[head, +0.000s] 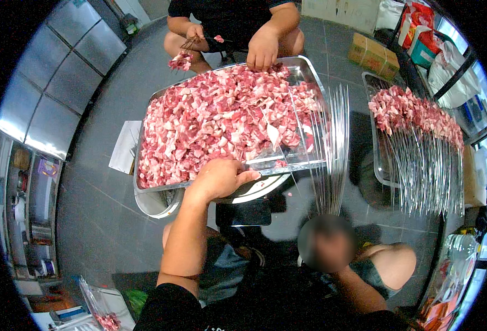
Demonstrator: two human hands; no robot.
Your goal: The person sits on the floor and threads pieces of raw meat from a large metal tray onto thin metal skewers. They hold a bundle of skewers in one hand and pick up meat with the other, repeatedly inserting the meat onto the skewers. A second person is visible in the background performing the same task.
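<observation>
A metal tray (pixel 299 165) heaped with cut raw meat (pixel 218 120) lies before me. My left hand (pixel 223 178) is over the tray's near rim, thumb pointing right; its other fingertips are hidden, so I cannot tell whether they hold anything. Long metal skewers (pixel 336 136) lean across the tray's right side. Their lower ends run down to my right hand (pixel 328 244), which is blurred, so its grip is not visible. Across the tray, a co-worker's hand (pixel 264 49) reaches into the meat, and their other hand (pixel 194 31) holds several skewers bearing meat.
At right, a second tray (pixel 367 107) carries many meat-loaded skewers (pixel 429 165). A white bucket (pixel 154 205) stands under the main tray, with a phone (pixel 243 213) near it. A cardboard box (pixel 374 56) and bags (pixel 450 74) sit upper right; metal cabinets (pixel 61 74) line the left.
</observation>
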